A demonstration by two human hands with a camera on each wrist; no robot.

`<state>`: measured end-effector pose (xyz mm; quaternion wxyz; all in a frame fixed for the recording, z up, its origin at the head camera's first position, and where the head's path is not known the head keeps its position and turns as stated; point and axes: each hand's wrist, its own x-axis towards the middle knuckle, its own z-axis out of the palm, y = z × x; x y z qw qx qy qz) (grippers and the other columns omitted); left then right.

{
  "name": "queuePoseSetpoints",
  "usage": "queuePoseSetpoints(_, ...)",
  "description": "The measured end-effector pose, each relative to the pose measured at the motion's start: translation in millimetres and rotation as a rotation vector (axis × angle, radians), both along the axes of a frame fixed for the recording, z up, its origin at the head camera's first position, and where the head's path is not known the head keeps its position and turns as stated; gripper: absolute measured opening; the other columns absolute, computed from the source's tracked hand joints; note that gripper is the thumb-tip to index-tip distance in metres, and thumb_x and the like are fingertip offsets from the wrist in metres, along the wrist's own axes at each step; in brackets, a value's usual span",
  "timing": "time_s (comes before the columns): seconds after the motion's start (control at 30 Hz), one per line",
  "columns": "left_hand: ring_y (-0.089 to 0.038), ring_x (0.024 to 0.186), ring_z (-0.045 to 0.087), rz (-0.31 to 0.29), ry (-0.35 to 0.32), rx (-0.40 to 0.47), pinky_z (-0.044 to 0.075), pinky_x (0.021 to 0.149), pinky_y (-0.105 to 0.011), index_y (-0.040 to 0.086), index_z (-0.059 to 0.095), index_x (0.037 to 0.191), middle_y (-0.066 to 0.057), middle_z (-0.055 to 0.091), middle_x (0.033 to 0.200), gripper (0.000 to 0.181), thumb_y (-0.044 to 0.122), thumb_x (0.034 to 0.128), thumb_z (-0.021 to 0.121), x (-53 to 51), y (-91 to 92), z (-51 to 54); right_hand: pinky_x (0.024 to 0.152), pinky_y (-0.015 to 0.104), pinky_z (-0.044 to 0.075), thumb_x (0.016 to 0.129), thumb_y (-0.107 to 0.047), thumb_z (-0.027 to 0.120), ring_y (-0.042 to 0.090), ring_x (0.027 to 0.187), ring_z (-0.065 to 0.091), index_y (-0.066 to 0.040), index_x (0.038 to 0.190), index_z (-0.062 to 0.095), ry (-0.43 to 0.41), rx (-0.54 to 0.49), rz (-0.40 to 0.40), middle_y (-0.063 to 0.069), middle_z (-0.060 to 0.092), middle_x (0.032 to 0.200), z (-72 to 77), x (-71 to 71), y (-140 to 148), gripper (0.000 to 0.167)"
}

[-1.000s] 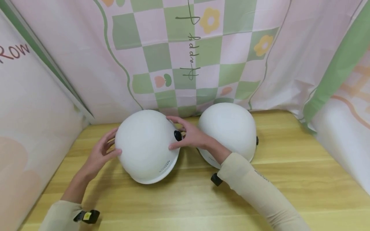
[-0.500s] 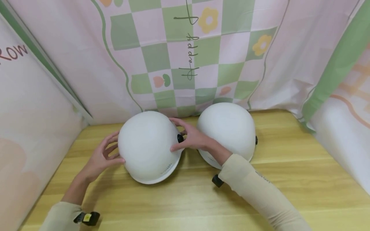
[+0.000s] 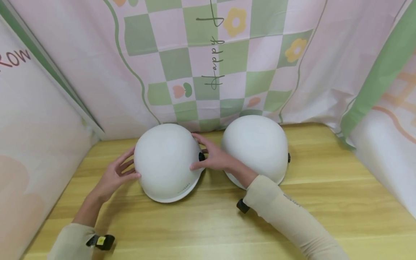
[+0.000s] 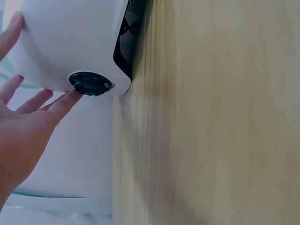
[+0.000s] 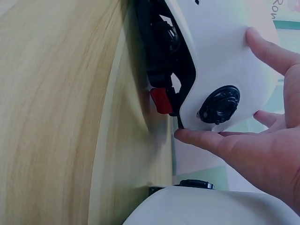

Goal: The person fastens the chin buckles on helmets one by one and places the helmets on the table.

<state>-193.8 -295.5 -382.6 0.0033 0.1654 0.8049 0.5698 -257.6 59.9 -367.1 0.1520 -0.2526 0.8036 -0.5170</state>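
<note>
Near, two sleeved forearms are extended over the wood-grain table (image 3: 195, 231). Between the hands, the left white helmet (image 3: 167, 162) is flanked on both sides, so neither hand is nearer; its brim is turned near and slightly right, and its front-to-back axis seems to be angled toward far left. Its left side is touched by the spread fingertips of the left hand (image 3: 112, 178); its right side, about the black side knob (image 5: 220, 104), is touched by the spread thumb and fingers of the right hand (image 3: 217, 155). Below, a red buckle (image 5: 161, 100) is seen. The right white helmet (image 3: 256, 144), partly hidden by the right forearm, is set just beside. Far, a checked cloth (image 3: 204, 65) is hung.
</note>
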Motion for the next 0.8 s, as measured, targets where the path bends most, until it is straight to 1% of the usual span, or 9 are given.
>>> queuePoseSetpoints(0.2, 0.009, 0.125, 0.046, 0.027, -0.008, -0.042, 0.048, 0.097, -0.011, 0.016, 0.028, 0.157, -0.009, 0.024, 0.165, 0.082, 0.003, 0.0890, 0.071, -0.8, 3.5, 1.8, 0.116, 0.055, 0.036, 0.079, -0.020, 0.084, 0.044, 0.145, 0.034, -0.025, 0.160, 0.013, -0.015, -0.008, 0.001, 0.004, 0.014, 0.167, -1.2, 0.7, -0.9, 0.107)
queuePoseSetpoints(0.27, 0.006, 0.127, 0.046, 0.029, -0.004, -0.056, 0.048, 0.097, -0.011, 0.015, 0.027, 0.158, -0.013, 0.022, 0.165, 0.082, 0.003, 0.0890, 0.071, -0.9, 4.5, 2.4, 0.116, 0.056, 0.035, 0.079, -0.020, 0.084, 0.045, 0.145, 0.034, -0.024, 0.160, 0.013, -0.010, -0.003, 0.003, 0.005, 0.013, 0.168, -1.8, 0.8, -1.3, 0.108)
queuePoseSetpoints(0.3, 0.002, 0.129, 0.046, 0.031, -0.002, -0.066, 0.047, 0.097, -0.011, 0.015, 0.027, 0.158, -0.015, 0.022, 0.165, 0.083, 0.003, 0.0890, 0.071, -1.1, 4.9, 2.7, 0.116, 0.056, 0.035, 0.079, -0.020, 0.084, 0.045, 0.145, 0.033, -0.023, 0.160, 0.012, -0.003, 0.000, 0.007, 0.006, 0.013, 0.168, -1.9, 1.1, -1.6, 0.108)
queuePoseSetpoints(0.37, -0.012, 0.136, 0.046, 0.032, 0.006, -0.086, 0.047, 0.097, -0.011, 0.014, 0.026, 0.158, -0.018, 0.021, 0.164, 0.083, 0.003, 0.0888, 0.071, -1.5, 5.4, 3.3, 0.117, 0.056, 0.034, 0.080, -0.020, 0.084, 0.046, 0.145, 0.033, -0.021, 0.160, 0.011, 0.011, 0.004, 0.013, 0.009, 0.013, 0.167, -3.4, 0.7, -2.1, 0.109)
queuePoseSetpoints(0.47, -0.035, 0.142, 0.039, 0.030, 0.013, -0.116, 0.046, 0.097, -0.011, 0.016, 0.026, 0.158, -0.018, 0.021, 0.164, 0.084, 0.005, 0.0885, 0.072, -2.4, 4.8, 4.2, 0.117, 0.055, 0.035, 0.080, -0.019, 0.084, 0.045, 0.146, 0.031, -0.017, 0.160, 0.010, 0.029, 0.005, 0.029, 0.010, 0.013, 0.167, -5.4, 0.4, -2.6, 0.109)
queuePoseSetpoints(0.53, -0.044, 0.143, 0.035, 0.029, 0.014, -0.132, 0.047, 0.098, -0.014, 0.018, 0.026, 0.158, -0.016, 0.022, 0.164, 0.085, 0.006, 0.0883, 0.073, -3.0, 3.7, 4.6, 0.117, 0.055, 0.035, 0.080, -0.019, 0.083, 0.045, 0.147, 0.030, -0.016, 0.160, 0.008, 0.033, 0.005, 0.040, 0.009, 0.011, 0.168, -7.7, -0.4, -2.4, 0.110)
queuePoseSetpoints(0.67, -0.045, 0.142, 0.036, 0.027, 0.026, -0.158, 0.049, 0.101, -0.021, 0.022, 0.026, 0.158, -0.014, 0.024, 0.164, 0.086, 0.007, 0.0879, 0.074, -3.8, 2.7, 4.9, 0.118, 0.053, 0.034, 0.081, -0.021, 0.083, 0.041, 0.150, 0.026, -0.019, 0.161, 0.006, 0.017, 0.018, 0.043, 0.005, 0.007, 0.169, -8.6, 0.5, -1.4, 0.111)
queuePoseSetpoints(0.73, -0.044, 0.141, 0.037, 0.027, 0.034, -0.162, 0.049, 0.101, -0.022, 0.021, 0.027, 0.158, -0.014, 0.025, 0.163, 0.085, 0.007, 0.0878, 0.074, -4.1, 2.9, 4.7, 0.119, 0.053, 0.033, 0.081, -0.021, 0.083, 0.038, 0.151, 0.024, -0.021, 0.161, 0.005, 0.010, 0.026, 0.038, 0.004, 0.007, 0.169, -8.7, 0.8, -1.6, 0.111)
queuePoseSetpoints(0.8, -0.044, 0.141, 0.038, 0.024, 0.043, -0.157, 0.049, 0.100, -0.020, 0.020, 0.027, 0.158, -0.014, 0.025, 0.163, 0.085, 0.006, 0.0880, 0.073, -4.3, 3.7, 4.3, 0.119, 0.052, 0.033, 0.081, -0.021, 0.083, 0.036, 0.152, 0.023, -0.023, 0.161, 0.005, 0.005, 0.031, 0.033, 0.003, 0.007, 0.169, -8.8, 0.9, -2.0, 0.111)
